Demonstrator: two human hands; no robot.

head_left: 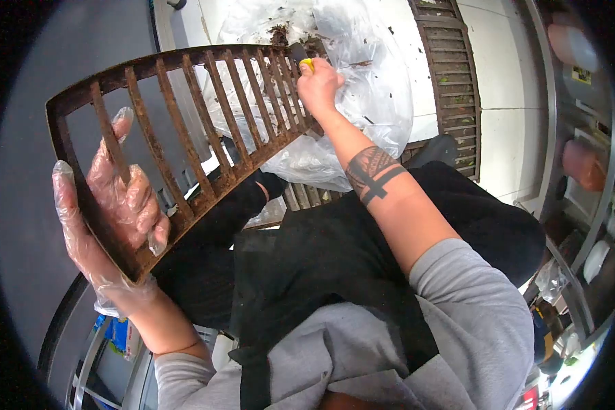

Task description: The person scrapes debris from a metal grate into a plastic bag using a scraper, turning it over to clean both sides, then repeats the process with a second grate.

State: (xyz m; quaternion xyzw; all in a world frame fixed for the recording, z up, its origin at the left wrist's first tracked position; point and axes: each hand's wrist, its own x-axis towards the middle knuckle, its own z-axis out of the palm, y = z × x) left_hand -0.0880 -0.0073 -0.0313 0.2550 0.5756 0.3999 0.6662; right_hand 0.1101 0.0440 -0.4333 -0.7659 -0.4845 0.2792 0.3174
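Observation:
A long, rusty metal grate [200, 198] with dirt on its bars slants up from lower left to upper middle. My left hand [119, 205], in a clear plastic glove, holds its near end from beneath. The thumb side lies outside the frame and the other fingers show between the bars. My right hand [319, 85], which looks bare, is closed on a scraper [307, 65] with a yellow handle. The scraper's dark blade meets the grate near its far end. Behind that end, a clear plastic bag [383, 82] lies spread out with dark debris [280, 34] on it.
Another slatted grate [451, 82] lies along the white tiled floor [506, 68] to the right. Metal shelving [588, 273] with assorted items stands at the far right. A dark grey panel [34, 137] fills the left side. My knees are beneath the held grate.

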